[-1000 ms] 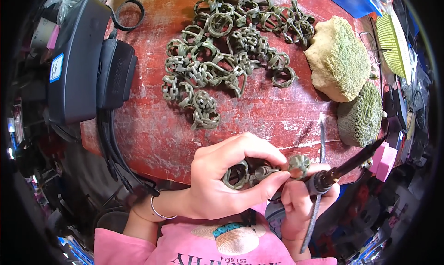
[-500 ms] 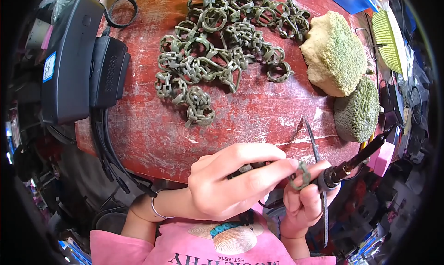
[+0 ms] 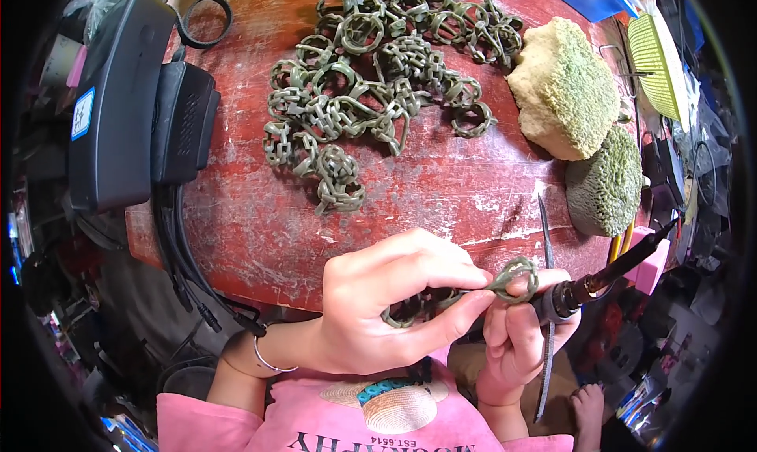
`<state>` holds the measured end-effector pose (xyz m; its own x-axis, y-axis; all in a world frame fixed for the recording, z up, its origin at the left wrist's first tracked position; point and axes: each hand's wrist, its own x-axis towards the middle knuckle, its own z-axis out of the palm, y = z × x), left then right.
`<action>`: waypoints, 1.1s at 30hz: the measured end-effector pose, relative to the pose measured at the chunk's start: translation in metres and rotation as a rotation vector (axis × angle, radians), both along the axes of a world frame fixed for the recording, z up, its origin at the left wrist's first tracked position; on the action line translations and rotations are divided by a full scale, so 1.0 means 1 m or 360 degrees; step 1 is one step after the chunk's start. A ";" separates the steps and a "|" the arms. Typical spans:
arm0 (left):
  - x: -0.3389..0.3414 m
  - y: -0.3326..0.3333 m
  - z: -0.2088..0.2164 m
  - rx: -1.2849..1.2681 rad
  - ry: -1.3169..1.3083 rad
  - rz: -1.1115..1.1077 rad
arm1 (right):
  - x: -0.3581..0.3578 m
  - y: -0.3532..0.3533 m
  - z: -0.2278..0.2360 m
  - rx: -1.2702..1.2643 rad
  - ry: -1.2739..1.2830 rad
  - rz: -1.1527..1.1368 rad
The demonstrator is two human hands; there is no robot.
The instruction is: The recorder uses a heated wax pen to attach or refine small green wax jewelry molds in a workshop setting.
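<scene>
Between the thumb and fingers of my left hand [image 3: 386, 302] is a green chain of linked rings, partly hidden by the palm. Its end ring [image 3: 521, 280] sticks out to the right and touches the fingers of my right hand [image 3: 516, 341]. My right hand is closed around two tools. One is a slim grey needle file [image 3: 545, 231], its pointed end up over the table edge. The other is a black pen-like tool [image 3: 607, 277] with a dark collar, slanting to the upper right; it resembles a soldering iron, though its exact kind is unclear.
A heap of similar green chains and rings [image 3: 339, 109] covers the far middle of the worn red table [image 3: 236, 239]. Two rough green-beige blocks [image 3: 564, 89] sit at right, near a yellow-green basket [image 3: 658, 69]. Black devices [image 3: 118, 105] with cables [image 3: 169, 247] stand at left.
The green end ring has turned and risen slightly, now showing its loop. My left fingers have shifted. The file and black tool have moved slightly right.
</scene>
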<state>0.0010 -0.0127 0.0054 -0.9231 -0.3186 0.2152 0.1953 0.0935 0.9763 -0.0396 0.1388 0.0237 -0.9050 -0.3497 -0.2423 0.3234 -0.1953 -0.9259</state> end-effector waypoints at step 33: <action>0.006 0.015 0.012 -0.0048 -0.0327 0.0090 | -0.007 -0.014 -0.004 -0.0086 0.0095 0.0162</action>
